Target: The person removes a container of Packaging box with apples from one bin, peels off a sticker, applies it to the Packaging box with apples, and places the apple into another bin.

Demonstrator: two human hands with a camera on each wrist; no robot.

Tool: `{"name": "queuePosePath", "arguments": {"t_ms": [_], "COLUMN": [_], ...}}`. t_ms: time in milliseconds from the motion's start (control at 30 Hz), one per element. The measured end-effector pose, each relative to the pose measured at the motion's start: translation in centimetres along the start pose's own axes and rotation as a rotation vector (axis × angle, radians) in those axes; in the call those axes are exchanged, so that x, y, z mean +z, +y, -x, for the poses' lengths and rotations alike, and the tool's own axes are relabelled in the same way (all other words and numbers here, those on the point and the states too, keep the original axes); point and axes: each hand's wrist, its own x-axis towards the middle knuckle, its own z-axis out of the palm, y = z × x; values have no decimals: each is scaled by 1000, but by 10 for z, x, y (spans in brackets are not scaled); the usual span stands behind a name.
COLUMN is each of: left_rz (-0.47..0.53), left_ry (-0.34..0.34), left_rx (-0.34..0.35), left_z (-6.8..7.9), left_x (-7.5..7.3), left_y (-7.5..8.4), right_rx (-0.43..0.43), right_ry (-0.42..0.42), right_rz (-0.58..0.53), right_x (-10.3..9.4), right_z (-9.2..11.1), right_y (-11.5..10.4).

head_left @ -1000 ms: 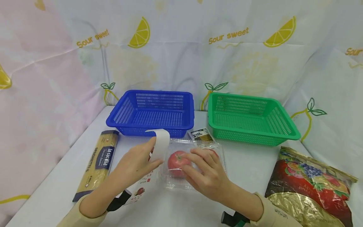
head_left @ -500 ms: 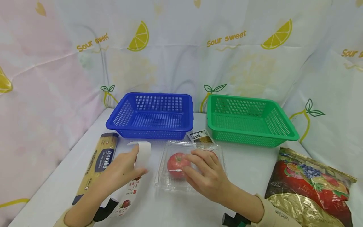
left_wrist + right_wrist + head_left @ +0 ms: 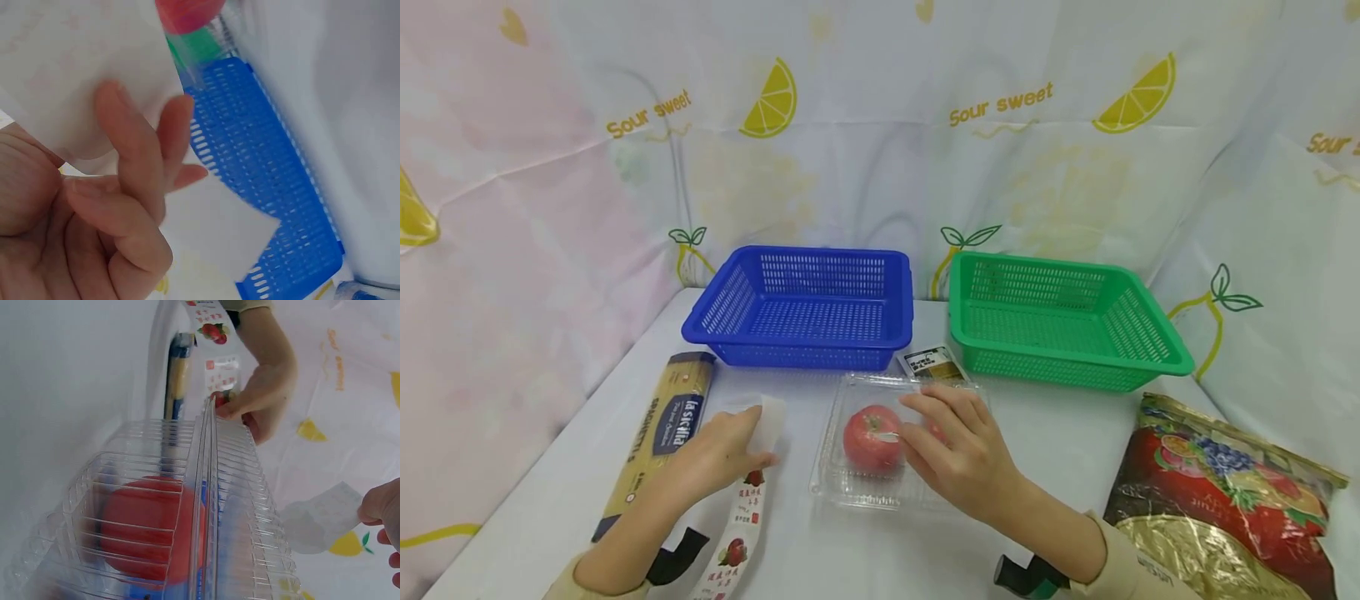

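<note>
In the head view my left hand [image 3: 718,454] holds a strip of sticker labels [image 3: 745,517] printed with red fruit; its upper end bends back pale over the fingers, and it hangs toward the table's front. The left wrist view has the fingers curled against the white strip [image 3: 81,69]. My right hand [image 3: 962,446] is above a clear plastic clamshell box [image 3: 868,500]. Its thumb and fingertips pinch a small see-through sticker [image 3: 325,515], plainest in the right wrist view. Through the closed lid shows a red tomato [image 3: 868,442]; a second red one is mostly hidden behind the right hand.
A blue basket [image 3: 797,354] and a green basket [image 3: 1075,367] stand at the back. Between them lies a small flat packet [image 3: 932,362]. A spaghetti pack [image 3: 658,433] is on the left, a shiny fruit-printed bag [image 3: 1217,500] on the right.
My left hand has drawn the label strip leftward and down, away from the box. The right hand, still pinching the sticker, has shifted slightly right over the lid.
</note>
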Motion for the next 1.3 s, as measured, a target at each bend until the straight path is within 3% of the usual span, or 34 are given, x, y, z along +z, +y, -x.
{"name": "queuePosePath", "arguments": {"t_ms": [300, 533, 800, 1000, 1300], "left_rz": [115, 91, 143, 163, 179], "left_ry": [-20, -16, -21, -37, -26], "left_rx": [-15, -13, -55, -98, -61], "left_z": [-19, -25, -36, -41, -42], "left_x": [2, 4, 9, 16, 17], "left_y": [-13, -28, -41, -44, -46], "right_rx": [16, 8, 16, 18, 10], "right_ry": [-37, -21, -45, -52, -54], "right_rz": [-1, -4, -17, -16, -12], "right_x": [1, 4, 5, 5, 6], "right_z": [6, 7, 8, 8, 8], "right_y": [1, 1, 1, 1, 1]}}
